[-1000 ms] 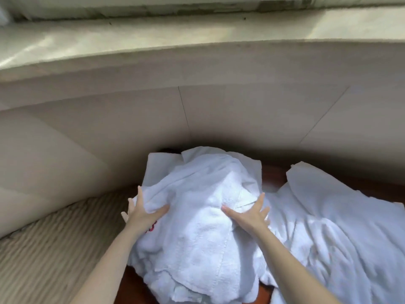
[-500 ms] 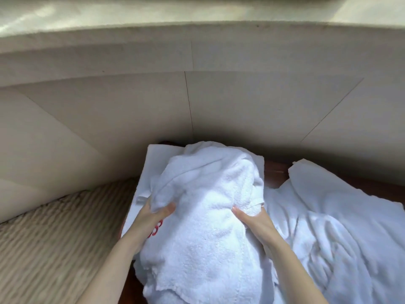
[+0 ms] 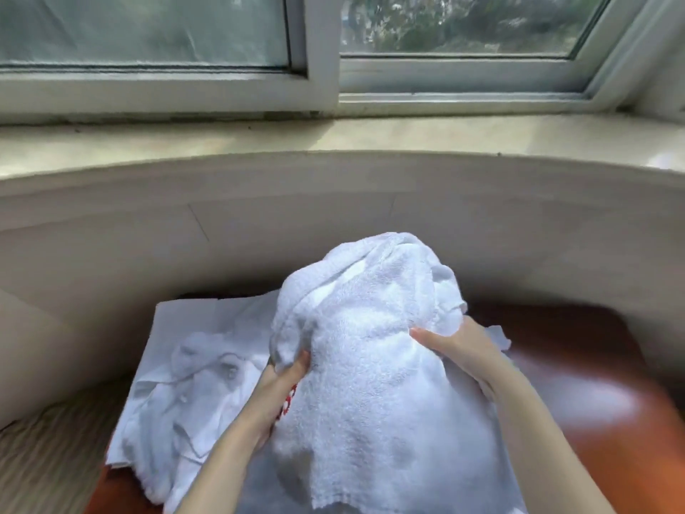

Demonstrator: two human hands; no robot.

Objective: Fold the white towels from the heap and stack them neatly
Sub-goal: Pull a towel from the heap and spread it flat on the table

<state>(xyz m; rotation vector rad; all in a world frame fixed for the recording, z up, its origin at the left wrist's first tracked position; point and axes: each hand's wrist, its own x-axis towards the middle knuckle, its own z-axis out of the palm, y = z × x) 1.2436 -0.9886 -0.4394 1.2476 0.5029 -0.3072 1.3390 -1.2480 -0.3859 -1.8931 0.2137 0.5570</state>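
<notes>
As it hangs, towel (image 3: pixel 370 383) bunched, long axis upright

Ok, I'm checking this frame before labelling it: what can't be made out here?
All in the head view:
The red print beside the left hand is unreadable, mostly covered by the lifted towel.
The left hand and the right hand have their fingers buried in towel folds; only the thumbs show.
The heap is too crumpled to count its towels.
The towel's lower edge is partly cut off by the bottom of the frame.
</notes>
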